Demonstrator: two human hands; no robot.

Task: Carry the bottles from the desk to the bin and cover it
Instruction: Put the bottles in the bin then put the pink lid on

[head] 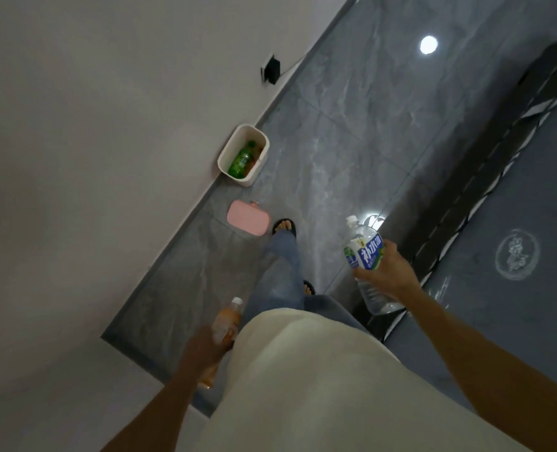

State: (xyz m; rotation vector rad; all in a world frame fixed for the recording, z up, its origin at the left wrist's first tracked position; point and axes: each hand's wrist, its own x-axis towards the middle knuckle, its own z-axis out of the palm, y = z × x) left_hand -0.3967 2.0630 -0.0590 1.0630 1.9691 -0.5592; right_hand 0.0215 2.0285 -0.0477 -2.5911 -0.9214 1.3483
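Observation:
My right hand point(383, 270) grips a clear water bottle point(363, 252) with a blue and white label, cap pointing up and away. My left hand point(205, 349) holds an orange drink bottle point(226, 321) with a white cap, low beside my hip. Ahead on the floor, against the wall, stands a white open bin point(226, 151) with a green bottle point(242, 161) lying inside. Its pink lid point(247, 218) lies flat on the floor between the bin and my front foot.
A white wall point(91, 158) runs along the left, with a black plug point(270, 70) and cable low on it. The grey marble floor point(352, 141) stretches ahead. A dark rug point(515, 207) with a patterned border lies to the right.

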